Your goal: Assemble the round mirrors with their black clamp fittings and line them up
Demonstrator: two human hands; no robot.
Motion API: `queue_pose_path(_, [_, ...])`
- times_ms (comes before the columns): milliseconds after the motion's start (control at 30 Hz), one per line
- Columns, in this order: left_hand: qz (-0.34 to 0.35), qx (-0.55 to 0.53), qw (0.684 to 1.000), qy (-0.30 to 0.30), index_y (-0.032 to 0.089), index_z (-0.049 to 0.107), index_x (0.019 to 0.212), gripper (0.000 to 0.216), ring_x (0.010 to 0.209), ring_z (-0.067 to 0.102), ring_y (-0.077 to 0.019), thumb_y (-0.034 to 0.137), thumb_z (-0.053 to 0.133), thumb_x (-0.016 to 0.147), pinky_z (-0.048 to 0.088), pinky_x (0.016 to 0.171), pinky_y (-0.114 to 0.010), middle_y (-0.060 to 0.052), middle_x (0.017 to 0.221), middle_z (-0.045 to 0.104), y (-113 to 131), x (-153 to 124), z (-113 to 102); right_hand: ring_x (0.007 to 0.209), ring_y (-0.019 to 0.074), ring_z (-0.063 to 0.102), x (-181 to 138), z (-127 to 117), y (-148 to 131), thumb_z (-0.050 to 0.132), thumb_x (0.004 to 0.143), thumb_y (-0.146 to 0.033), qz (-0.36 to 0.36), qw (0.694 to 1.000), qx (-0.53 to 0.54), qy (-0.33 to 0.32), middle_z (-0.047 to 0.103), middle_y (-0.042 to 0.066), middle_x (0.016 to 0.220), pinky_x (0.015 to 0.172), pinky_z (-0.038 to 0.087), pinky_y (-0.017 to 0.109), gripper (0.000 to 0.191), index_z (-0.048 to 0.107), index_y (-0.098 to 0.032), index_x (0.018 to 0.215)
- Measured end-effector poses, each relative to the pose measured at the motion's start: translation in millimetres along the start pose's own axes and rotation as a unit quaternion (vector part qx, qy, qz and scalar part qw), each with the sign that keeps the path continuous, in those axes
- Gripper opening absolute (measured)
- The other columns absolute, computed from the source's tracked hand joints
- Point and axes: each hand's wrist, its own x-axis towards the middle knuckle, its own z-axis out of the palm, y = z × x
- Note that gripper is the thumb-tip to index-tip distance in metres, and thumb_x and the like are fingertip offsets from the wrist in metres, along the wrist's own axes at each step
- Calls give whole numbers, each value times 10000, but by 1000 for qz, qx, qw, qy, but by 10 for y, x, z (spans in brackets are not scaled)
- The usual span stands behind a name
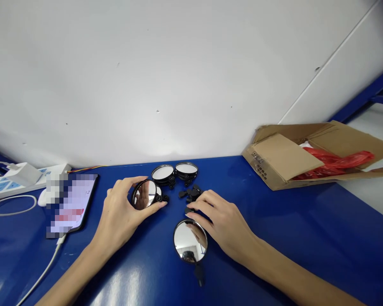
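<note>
Left hand (pixel 116 216) grips a round mirror (pixel 144 194) by its rim, apparently sparing the glass, while the half-open, seemingly empty right hand (pixel 225 225) nears loose black fittings (pixel 191 194).

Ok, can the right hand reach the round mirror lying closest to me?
Most likely yes. The right hand sits just beside the round mirror, its fingers close above the rim, and nothing lies between them. The left hand is off to the other side, holding another mirror.

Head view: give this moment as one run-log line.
left hand: holds round mirror | right hand: beside small black parts | below right hand: face-up mirror
</note>
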Motion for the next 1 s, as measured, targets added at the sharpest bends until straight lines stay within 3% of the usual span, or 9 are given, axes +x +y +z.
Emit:
queue_pose_path(200, [2,-1,1000,-2,265,734,1264,793,1122,721,-361,826,930,739,545,974,-535,-87,1252,760,22,51,49,1029,205,760,4,7,-8,591,1196,-327,8,1000,4,-7,773,58,1099,792,644,329,254,810,-206,1155])
queue_pose_path(400, [13,0,1000,-1,281,740,1262,757,1206,700,-386,779,962,737,512,1038,-585,-86,1303,742,21,54,113,991,194,754,-1,-26,-22,580,1202,-327,1,1000,-8,-3,765,56,1083,707,604,305,256,810,-221,1162])
queue_pose_path(667, [-12,-7,1000,-4,263,628,1339,898,1165,726,-397,809,959,708,523,1023,-592,-93,1239,768,-49,53,179,968,188,743,-14,-23,-27,551,1209,-308,-18,1000,-18,-1,760,44,1077,679,572,306,276,813,-239,1160])
queue_pose_path(1000, [-35,-29,998,-38,289,599,1391,915,1281,713,-408,780,962,709,531,1100,-638,-113,1376,756,-37,4,104,1027,192,749,-14,-13,-3,594,1196,-308,-3,1000,-18,-3,764,47,1106,700,585,304,228,802,-223,1157])
